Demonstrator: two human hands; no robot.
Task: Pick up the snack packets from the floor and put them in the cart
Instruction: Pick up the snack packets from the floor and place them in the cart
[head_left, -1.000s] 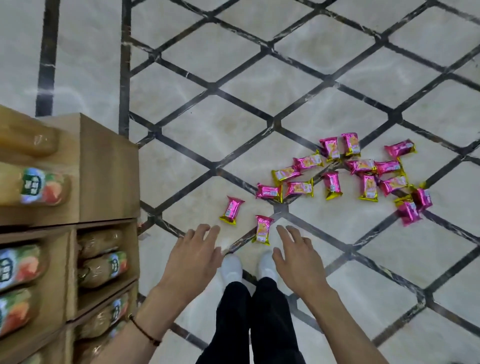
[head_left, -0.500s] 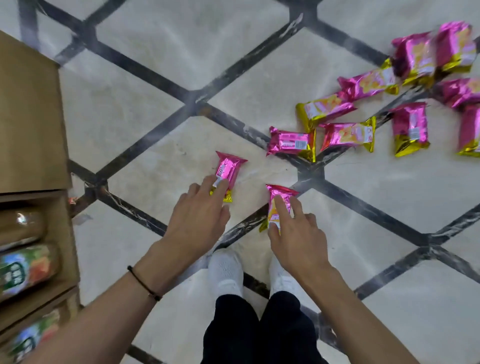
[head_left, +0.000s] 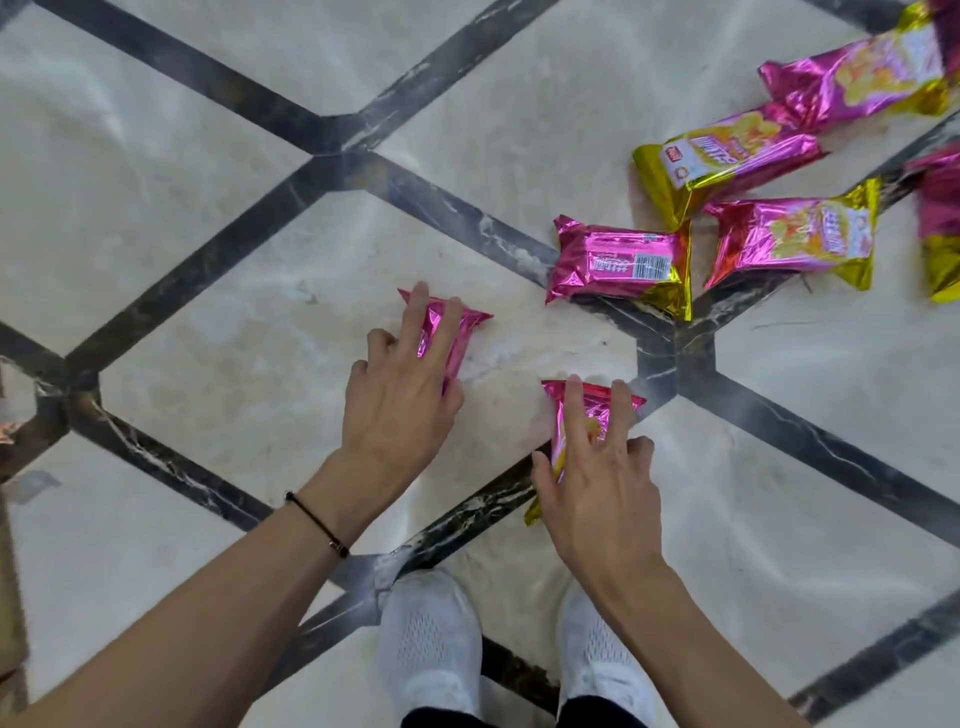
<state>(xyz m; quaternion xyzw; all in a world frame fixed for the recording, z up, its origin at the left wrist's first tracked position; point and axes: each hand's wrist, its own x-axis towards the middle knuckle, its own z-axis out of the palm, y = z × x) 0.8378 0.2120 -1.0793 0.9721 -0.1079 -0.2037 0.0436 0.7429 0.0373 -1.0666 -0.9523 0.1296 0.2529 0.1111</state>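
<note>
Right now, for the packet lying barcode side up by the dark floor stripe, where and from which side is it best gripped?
Probably from above, pinching across the middle of the barcode packet, thumb on the near long edge, fingers on the far one. It lies flat, long axis left to right, and its gold right end crowds a neighbouring packet, leaving little room there.

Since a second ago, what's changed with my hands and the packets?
Both hands reached forward and down. The left hand now pinches the left packet, the right hand the right packet, both still on the floor. The other packets lie where they were.
</note>
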